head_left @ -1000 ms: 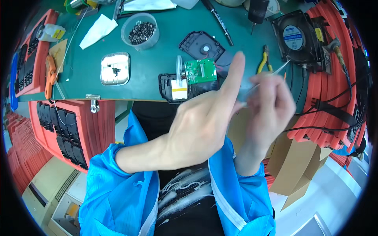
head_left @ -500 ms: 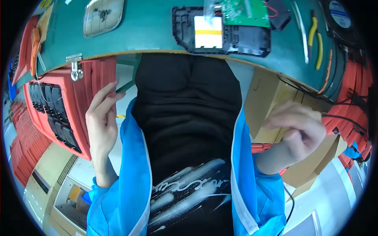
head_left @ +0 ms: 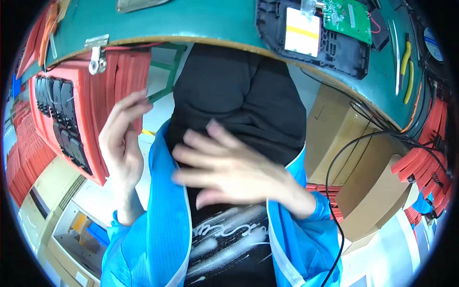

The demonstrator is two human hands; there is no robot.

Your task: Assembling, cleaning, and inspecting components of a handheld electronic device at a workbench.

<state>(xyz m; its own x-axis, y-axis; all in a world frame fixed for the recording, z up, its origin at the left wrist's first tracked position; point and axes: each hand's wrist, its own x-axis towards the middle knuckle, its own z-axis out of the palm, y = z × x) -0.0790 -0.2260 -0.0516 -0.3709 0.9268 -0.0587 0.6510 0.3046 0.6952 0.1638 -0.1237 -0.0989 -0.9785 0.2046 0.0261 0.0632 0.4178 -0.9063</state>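
Observation:
My right hand [head_left: 222, 167] reaches across in front of my body, fingers spread and slightly blurred, holding nothing. To the left, my left hand [head_left: 123, 138] is raised with its fingers loosely bent and apart; nothing shows in it. It is nearest to the red foam stack [head_left: 103, 115] below the table edge. Beyond both hands, on the green table [head_left: 205, 21], lies an open black plastic housing [head_left: 344, 60]. A white battery pack with a yellow stripe [head_left: 302, 31] sits in it, beside a green circuit board [head_left: 347, 21] with red wires. Neither hand touches these parts.
Yellow-handled pliers [head_left: 407, 71] and metal tweezers [head_left: 396, 57] lie at the table's right. A metal clip [head_left: 97, 55] grips its front edge. Black moulded parts [head_left: 64, 119] sit in the foam at left. Cardboard boxes [head_left: 330, 129] and a hanging black cable [head_left: 330, 191] are at right.
My right hand has swung left from beside the boxes to before my body, its fingers spreading. My left hand has barely moved. The view has shifted, moving the table up and right.

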